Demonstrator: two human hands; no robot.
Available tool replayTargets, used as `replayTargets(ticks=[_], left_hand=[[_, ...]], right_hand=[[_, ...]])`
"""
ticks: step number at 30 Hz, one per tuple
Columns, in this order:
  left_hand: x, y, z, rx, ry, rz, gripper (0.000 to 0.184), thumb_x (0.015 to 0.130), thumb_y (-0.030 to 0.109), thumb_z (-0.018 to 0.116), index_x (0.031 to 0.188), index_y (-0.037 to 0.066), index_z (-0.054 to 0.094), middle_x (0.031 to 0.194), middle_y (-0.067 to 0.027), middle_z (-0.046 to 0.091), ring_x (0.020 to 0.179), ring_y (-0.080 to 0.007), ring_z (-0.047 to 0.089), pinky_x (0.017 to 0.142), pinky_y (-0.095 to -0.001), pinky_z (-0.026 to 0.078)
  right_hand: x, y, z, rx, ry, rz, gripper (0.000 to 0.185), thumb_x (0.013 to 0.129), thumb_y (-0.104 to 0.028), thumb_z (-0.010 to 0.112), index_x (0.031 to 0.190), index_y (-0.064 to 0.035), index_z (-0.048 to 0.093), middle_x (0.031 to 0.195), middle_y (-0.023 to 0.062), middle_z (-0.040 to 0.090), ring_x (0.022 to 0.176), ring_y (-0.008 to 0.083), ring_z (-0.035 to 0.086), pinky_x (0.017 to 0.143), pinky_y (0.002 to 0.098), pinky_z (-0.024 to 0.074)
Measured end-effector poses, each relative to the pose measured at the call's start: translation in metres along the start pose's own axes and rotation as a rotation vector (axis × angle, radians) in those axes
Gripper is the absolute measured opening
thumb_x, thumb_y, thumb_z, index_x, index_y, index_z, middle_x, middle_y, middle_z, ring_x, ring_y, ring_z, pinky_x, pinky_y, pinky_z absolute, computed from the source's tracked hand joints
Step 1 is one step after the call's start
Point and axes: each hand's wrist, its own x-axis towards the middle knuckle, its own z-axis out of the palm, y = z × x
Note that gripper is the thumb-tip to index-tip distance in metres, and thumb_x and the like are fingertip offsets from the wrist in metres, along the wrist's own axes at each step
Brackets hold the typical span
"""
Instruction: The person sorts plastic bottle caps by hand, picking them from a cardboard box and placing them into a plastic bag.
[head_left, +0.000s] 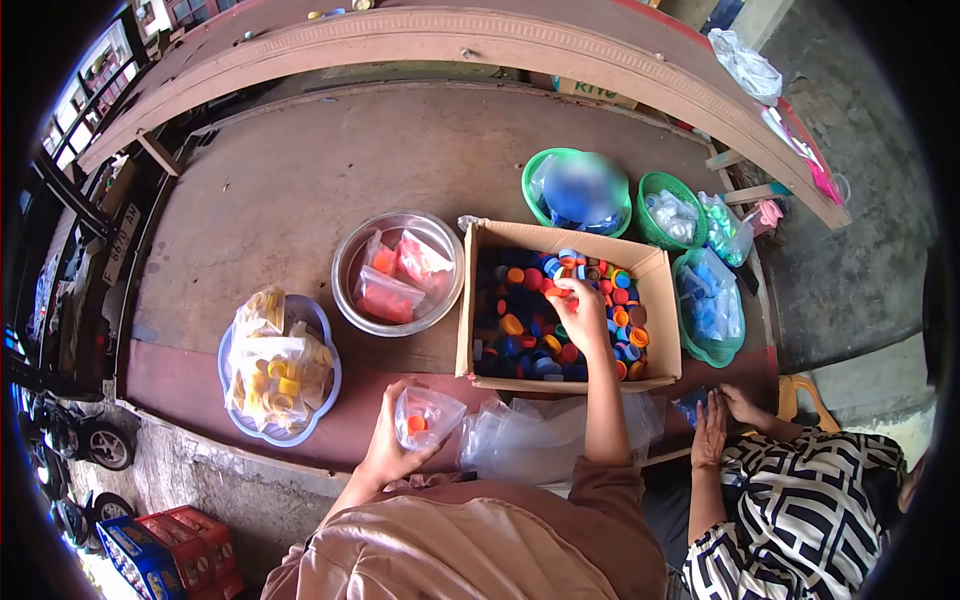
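My left hand (388, 445) is closed on a small clear plastic bag (448, 408), with an orange-red bottle cap (416, 424) visible inside it. Over the open cardboard box (565, 383), my right hand (583, 318) pinches an orange bottle cap (555, 291) at its fingertips. Loose caps (520, 330) in blue, orange, red, yellow and green cover the bottom of the box. In front of the box, flat clear plastic bags (530, 435) lie at the table's near edge, partly behind my right forearm.
A steel bowl (342, 300) holds bags of red caps. Left of it, a lavender basin (272, 432) contains bags of yellow caps. Green baskets (648, 185) with bagged caps stand right of the box. A co-worker's hands (715, 425) are at the right, near a blue bag.
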Motion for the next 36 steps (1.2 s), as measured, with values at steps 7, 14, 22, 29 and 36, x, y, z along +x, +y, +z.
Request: replayTargets(ticks=[7, 14, 22, 29, 36], left_hand=[[0.035, 0.010, -0.012, 0.108, 0.035, 0.306, 0.087, 0.055, 0.010, 0.080, 0.125, 0.003, 0.029, 0.113, -0.0173, 0.045, 0.102, -0.0306, 0.049, 0.086, -0.0399, 0.042], [0.047, 0.021, -0.020, -0.309, 0.142, 0.195, 0.088, 0.062, 0.016, 0.077, 0.131, 0.004, 0.024, 0.118, -0.0109, 0.041, 0.106, -0.0229, 0.049, 0.091, -0.0378, 0.042], [0.066, 0.045, -0.059, -1.234, 0.347, -0.037, 0.050, 0.078, 0.025, 0.057, 0.121, 0.004, 0.045, 0.111, -0.0101, 0.055, 0.102, -0.0231, 0.054, 0.094, -0.0386, 0.038], [0.067, 0.053, -0.053, -1.235, 0.400, -0.154, 0.033, 0.082, 0.027, 0.055, 0.107, 0.005, 0.054, 0.100, -0.0085, 0.061, 0.094, -0.0233, 0.058, 0.087, -0.0393, 0.044], [0.056, 0.051, -0.053, -1.223, 0.396, -0.142, 0.036, 0.082, 0.030, 0.054, 0.108, 0.005, 0.054, 0.101, -0.0093, 0.061, 0.094, -0.0234, 0.058, 0.087, -0.0392, 0.043]], right_hand=[[-0.039, -0.158, -0.015, 0.439, -0.202, -0.510, 0.022, 0.067, -0.008, 0.073, 0.086, -0.0070, 0.062, 0.093, 0.0067, 0.064, 0.084, 0.0203, 0.062, 0.074, 0.0316, 0.0468], [-0.049, -0.168, -0.014, 0.280, -0.129, -0.606, 0.031, 0.069, -0.015, 0.073, 0.097, -0.0073, 0.064, 0.102, 0.0080, 0.061, 0.089, 0.0228, 0.058, 0.077, 0.0339, 0.0441], [-0.101, -0.126, 0.032, 1.011, -0.107, 0.132, 0.058, 0.088, -0.036, 0.051, 0.132, -0.0024, 0.032, 0.124, 0.0131, 0.047, 0.106, 0.0215, 0.052, 0.087, 0.0338, 0.0434], [-0.118, -0.157, 0.051, 1.227, -0.285, 0.182, 0.055, 0.079, -0.006, 0.065, 0.126, -0.0020, 0.036, 0.116, 0.0103, 0.051, 0.110, 0.0190, 0.050, 0.094, 0.0334, 0.0404], [-0.125, -0.161, 0.051, 1.222, -0.279, 0.180, 0.042, 0.082, -0.002, 0.061, 0.120, -0.0010, 0.042, 0.112, 0.0082, 0.054, 0.105, 0.0165, 0.053, 0.093, 0.0319, 0.0413]])
